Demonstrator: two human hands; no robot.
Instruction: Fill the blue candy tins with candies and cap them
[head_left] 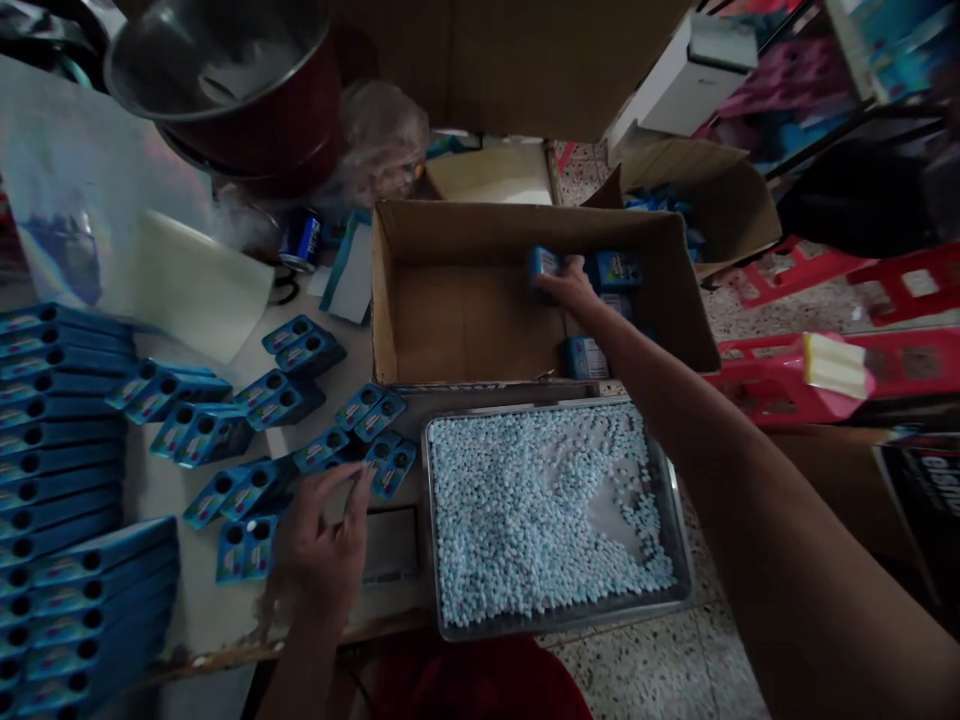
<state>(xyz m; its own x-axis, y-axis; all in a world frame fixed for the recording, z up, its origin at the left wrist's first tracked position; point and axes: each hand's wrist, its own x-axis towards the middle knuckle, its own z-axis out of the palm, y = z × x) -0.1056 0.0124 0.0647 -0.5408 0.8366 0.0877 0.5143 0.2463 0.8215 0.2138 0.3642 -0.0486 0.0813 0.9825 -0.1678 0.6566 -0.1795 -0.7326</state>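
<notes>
Inside the open cardboard box (465, 320), I have the right hand (564, 284) pinching a small blue carton (545, 264) near the other blue cartons (616, 268); I judge a light, level grip best, so neither it nor its neighbours get knocked. Left of the tray (562, 621) of pale blue pellets (495, 500), the left hand (326, 535) curls thumb toward fingers beside hole-topped cartons (394, 466) on the worktop (201, 608), though I cannot tell whether it pinches anything.
</notes>
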